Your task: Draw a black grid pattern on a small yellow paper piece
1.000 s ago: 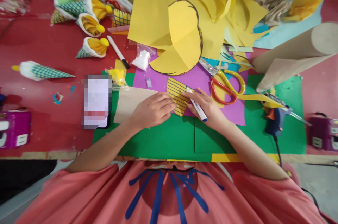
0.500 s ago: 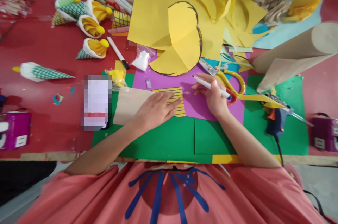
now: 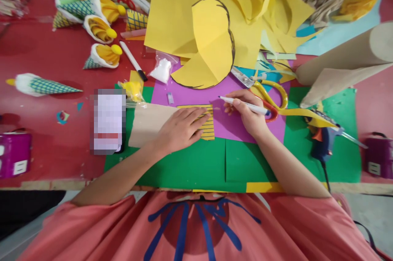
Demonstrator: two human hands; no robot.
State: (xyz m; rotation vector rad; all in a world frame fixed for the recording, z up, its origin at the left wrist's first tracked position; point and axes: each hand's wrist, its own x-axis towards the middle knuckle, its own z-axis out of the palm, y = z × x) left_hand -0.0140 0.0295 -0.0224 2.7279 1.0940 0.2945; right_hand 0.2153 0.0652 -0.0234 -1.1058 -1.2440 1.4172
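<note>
A person's left hand lies palm down, fingers slightly spread, over a black-striped yellow paper at the near side of a red counter, while the right hand pinches an uncapped white marker, its tip above a purple sheet just beyond the paper's right edge. The striped paper sits partly on the purple sheet, with green sheeting spread toward the person.

Crowding the right hand is a pair of scissors, one red handle loop partly hidden behind the fingers and the marker. A yellow strip trails from the scissors to a blue glue gun; beyond stands a tilted brown paper roll.

Directly ahead, a yellow cutout edged in black overlaps larger yellow sheets. By the left hand, a beige piece extends from under the fingers, near a pixelated phone. Farther left are a bag of white material, a black-capped marker and green-patterned paper cones with white rims.
</note>
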